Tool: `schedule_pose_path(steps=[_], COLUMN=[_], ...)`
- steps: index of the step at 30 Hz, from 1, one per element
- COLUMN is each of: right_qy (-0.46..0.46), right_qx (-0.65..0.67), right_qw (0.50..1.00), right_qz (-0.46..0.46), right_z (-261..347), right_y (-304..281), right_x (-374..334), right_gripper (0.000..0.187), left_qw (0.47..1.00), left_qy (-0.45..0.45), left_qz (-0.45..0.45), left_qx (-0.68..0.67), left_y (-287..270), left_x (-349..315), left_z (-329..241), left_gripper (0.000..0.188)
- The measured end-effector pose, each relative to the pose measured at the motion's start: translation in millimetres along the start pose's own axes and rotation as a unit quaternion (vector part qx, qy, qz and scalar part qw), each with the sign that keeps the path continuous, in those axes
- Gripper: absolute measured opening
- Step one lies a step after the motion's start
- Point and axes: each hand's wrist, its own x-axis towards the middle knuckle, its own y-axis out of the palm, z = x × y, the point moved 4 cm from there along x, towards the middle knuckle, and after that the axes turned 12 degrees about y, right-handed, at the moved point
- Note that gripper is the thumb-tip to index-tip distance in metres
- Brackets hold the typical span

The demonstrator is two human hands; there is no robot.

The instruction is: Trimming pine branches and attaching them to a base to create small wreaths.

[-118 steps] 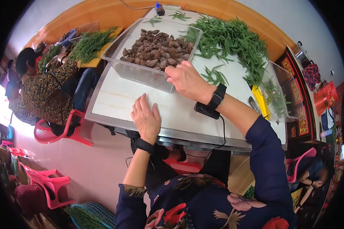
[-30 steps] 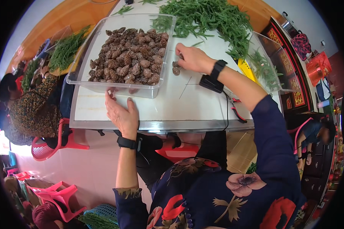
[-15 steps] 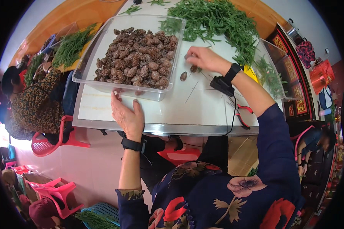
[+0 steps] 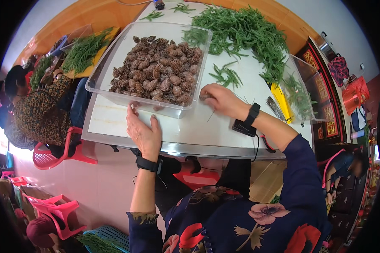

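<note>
The surface [image 4: 105, 122] holds a box [image 4: 175, 112] still heaped with cones [image 4: 156, 72], left hand [image 4: 144, 135] open beside it, right hand [image 4: 223, 100] over one outside, grip unclear.

The person wears a navy floral top [image 4: 228, 215] and black wristbands [image 4: 147, 163].

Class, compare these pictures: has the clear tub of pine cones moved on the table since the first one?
Yes: the clear tub has shifted toward the person, now sitting closer to the table's front edge.
</note>
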Motion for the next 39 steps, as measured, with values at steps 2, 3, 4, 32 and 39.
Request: schedule_pose_path(steps=[2, 3, 4, 32, 39], right_qy=[0.030, 0.145, 0.251, -0.137, 0.153], right_qx=[0.074, 0.226, 0.367, -0.088, -0.023], right_qw=[0.997, 0.963, 0.895, 0.985, 0.986], right_qz=[0.006, 0.015, 0.017, 0.046, 0.061], right_z=[7.5, 4.0, 1.7, 114.2, 29.7], right_y=[-14.3, -22.4, -30.3, -76.4, -137.8], right_x=[-2.2, -3.5, -6.0, 83.4, -0.9], right_gripper=[0.024, 0.024, 0.025, 0.024, 0.024], left_qw=[1.000, 1.000, 1.000, 1.000, 1.000], left_qy=[0.006, 0.003, -0.001, -0.010, -0.012], left_qz=[0.000, -0.005, -0.004, 0.009, 0.016], left_qx=[-0.007, 0.003, 0.002, 0.016, 0.021], left_y=[0.4, -0.2, 0.3, 2.0, 2.4], left_x=[0.5, -0.1, 0.0, 1.3, 1.2], left_z=[-0.4, -0.3, -0.8, 1.8, 2.2], left_gripper=[0.078, 0.078, 0.079, 0.079, 0.080])
